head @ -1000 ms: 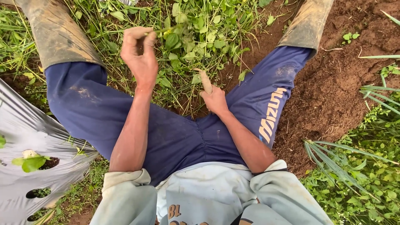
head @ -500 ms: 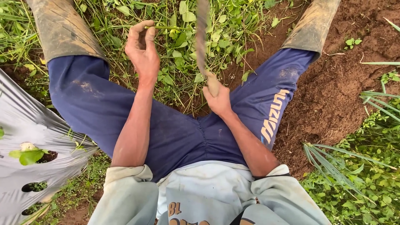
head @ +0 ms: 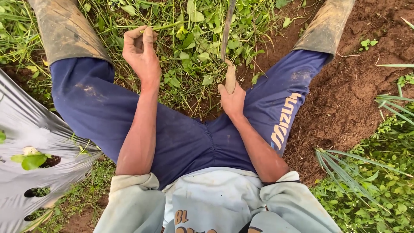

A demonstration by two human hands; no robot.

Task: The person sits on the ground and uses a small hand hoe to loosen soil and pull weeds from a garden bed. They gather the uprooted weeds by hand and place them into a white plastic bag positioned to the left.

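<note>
I am crouched over a patch of green weeds [head: 194,47] between my legs in blue trousers. My right hand [head: 232,97] is closed around the wooden handle of a knife [head: 227,39], its thin dark blade pointing away from me over the weeds. My left hand [head: 140,51] is raised over the weeds, its fingers curled and pinching a thin green stem [head: 166,27]. Muddy rubber boots cover both shins, the left boot [head: 64,30] and the right boot [head: 325,26].
Silver plastic mulch sheet [head: 30,129] with round planting holes and a small seedling [head: 30,159] lies at the left. Bare brown soil [head: 358,95] spreads to the right. Long grass blades and more weeds [head: 371,190] grow at the lower right.
My right hand has lifted the knife so the blade now points up and away. My left hand stayed raised and closed its fingers tighter on the stem.
</note>
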